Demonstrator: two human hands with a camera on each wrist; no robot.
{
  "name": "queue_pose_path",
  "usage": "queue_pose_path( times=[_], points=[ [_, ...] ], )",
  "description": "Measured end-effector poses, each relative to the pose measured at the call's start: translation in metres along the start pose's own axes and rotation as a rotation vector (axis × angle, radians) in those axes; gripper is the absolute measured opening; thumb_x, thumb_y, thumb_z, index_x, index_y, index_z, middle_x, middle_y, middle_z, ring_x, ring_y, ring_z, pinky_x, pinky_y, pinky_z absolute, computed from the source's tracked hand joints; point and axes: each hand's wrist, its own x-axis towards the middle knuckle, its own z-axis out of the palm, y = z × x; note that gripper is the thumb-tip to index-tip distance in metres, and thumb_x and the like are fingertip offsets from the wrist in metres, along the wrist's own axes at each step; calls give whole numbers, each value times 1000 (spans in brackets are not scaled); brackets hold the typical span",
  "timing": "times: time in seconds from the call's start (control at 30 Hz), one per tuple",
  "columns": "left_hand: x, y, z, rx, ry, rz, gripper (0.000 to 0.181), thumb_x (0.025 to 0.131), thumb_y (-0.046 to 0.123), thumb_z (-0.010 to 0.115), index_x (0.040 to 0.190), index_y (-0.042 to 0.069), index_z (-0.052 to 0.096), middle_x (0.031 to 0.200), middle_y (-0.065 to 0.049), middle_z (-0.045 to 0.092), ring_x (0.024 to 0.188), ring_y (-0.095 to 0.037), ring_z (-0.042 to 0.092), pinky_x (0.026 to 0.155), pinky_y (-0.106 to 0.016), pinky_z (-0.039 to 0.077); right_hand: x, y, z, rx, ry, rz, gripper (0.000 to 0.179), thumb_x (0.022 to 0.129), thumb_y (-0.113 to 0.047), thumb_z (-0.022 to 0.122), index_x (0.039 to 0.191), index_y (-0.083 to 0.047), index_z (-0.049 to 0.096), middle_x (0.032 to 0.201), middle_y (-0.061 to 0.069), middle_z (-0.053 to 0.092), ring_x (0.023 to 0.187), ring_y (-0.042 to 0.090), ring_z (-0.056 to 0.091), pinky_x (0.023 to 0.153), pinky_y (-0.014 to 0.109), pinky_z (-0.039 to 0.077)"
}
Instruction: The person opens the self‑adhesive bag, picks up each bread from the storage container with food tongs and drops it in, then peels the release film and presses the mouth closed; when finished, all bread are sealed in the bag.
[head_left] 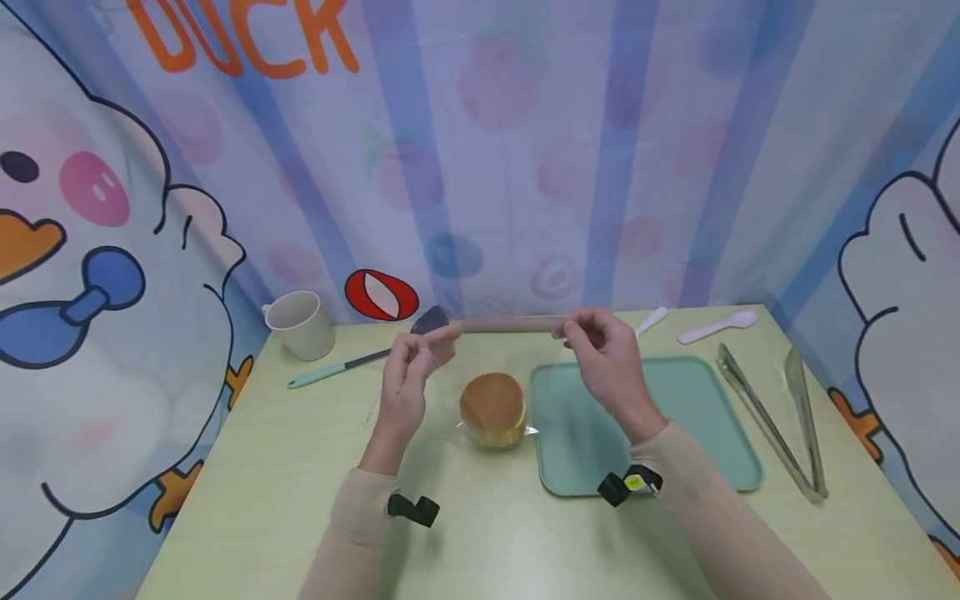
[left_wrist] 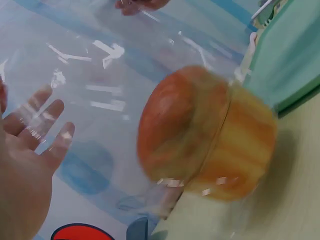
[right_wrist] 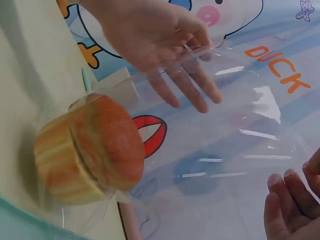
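Observation:
A round golden-brown bun (head_left: 491,404) stands on the table inside a clear plastic bag (right_wrist: 235,160). The bag stretches upward from the bun, its film shining in both wrist views. My left hand (head_left: 403,387) pinches one side of the bag's top edge between thumb and index finger, the other fingers spread along the film. Opposite it, my right hand (head_left: 606,362) pinches the other side with thumb and curled fingers. Both hands are raised beyond the bun, one on either side, drawing the bag's top wide.
A green tray (head_left: 705,425) lies right of the bun, under my right forearm. Metal tongs (head_left: 772,433) and a pink spoon (head_left: 716,327) are farther right, a white utensil (head_left: 651,321) behind the tray. At back left are a mug (head_left: 300,325) and a spatula (head_left: 337,372).

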Motion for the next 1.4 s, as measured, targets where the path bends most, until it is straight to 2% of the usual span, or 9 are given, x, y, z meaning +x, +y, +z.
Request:
queue_pose_path(
  times=[0.17, 0.3, 0.47, 0.57, 0.77, 0.9, 1.1, 1.2, 1.4],
  points=[
    [-1, 0, 8, -81, 10, -42, 35, 116, 35, 33, 108, 0, 34, 140, -28, 63, 129, -31, 66, 110, -43, 52, -4, 10, 2, 117, -102, -1, 17, 107, -3, 51, 117, 7, 60, 114, 23, 67, 103, 19, 70, 87, 26, 60],
    [0, 1, 11, -56, 5, -60, 40, 116, 37, 32, 113, -3, 31, 142, -19, 65, 130, -33, 66, 108, -45, 53, -5, 17, 1, 163, -233, -23, 44, 97, 13, 52, 140, 9, 49, 138, 27, 56, 121, 28, 62, 97, 31, 57],
    [0, 1, 12, -54, -2, -43, 40, 117, 33, 30, 113, -7, 29, 142, -16, 66, 129, -37, 65, 107, -49, 53, 0, 18, 3, 55, -297, -29, 63, 97, -2, 72, 154, -3, 45, 138, 20, 61, 127, 27, 61, 103, 34, 55],
    [0, 1, 12, -55, -7, -32, 40, 117, 33, 30, 112, -6, 29, 142, -19, 66, 129, -38, 65, 107, -49, 53, 4, 18, 6, 45, -244, -34, 57, 97, -10, 76, 149, -6, 53, 121, 16, 71, 112, 20, 69, 97, 30, 58],
    [0, 3, 6, -24, 52, 10, 20, 117, 24, 31, 111, 5, 34, 138, -20, 68, 123, -32, 69, 106, -45, 54, 10, 22, 0, 95, -137, -86, 34, 95, -1, 75, 129, -1, 68, 97, 11, 75, 85, 12, 73, 79, 25, 61],
    [1, 6, -3, 68, 104, 65, 12, 115, 12, 37, 112, 1, 40, 130, -21, 72, 117, -21, 73, 106, -37, 55, 11, 23, -7, 152, -144, -62, 24, 96, 0, 73, 120, 0, 72, 93, 2, 76, 83, 13, 74, 75, 30, 63],
    [5, 11, -17, 188, 134, 129, 10, 107, 0, 54, 112, -8, 53, 110, -22, 77, 108, -11, 73, 95, -24, 55, 12, 20, -14, 214, -217, -49, 15, 97, -1, 72, 112, -4, 75, 98, 6, 77, 86, 18, 76, 82, 37, 64],
    [7, 13, -24, 187, 108, 162, 14, 102, -6, 60, 115, -9, 60, 105, -22, 78, 101, -9, 74, 91, -23, 58, 11, 20, -16, 223, -245, -61, 12, 99, -3, 72, 110, -5, 76, 100, 10, 76, 87, 18, 76, 84, 37, 64],
    [10, 16, -35, 99, -2, 200, 25, 97, -17, 60, 121, -13, 66, 104, -26, 76, 95, -14, 78, 90, -36, 62, 12, 18, -22, 257, -273, -115, 12, 99, 2, 68, 109, 6, 75, 101, 21, 75, 87, 19, 75, 82, 38, 64]
  ],
)
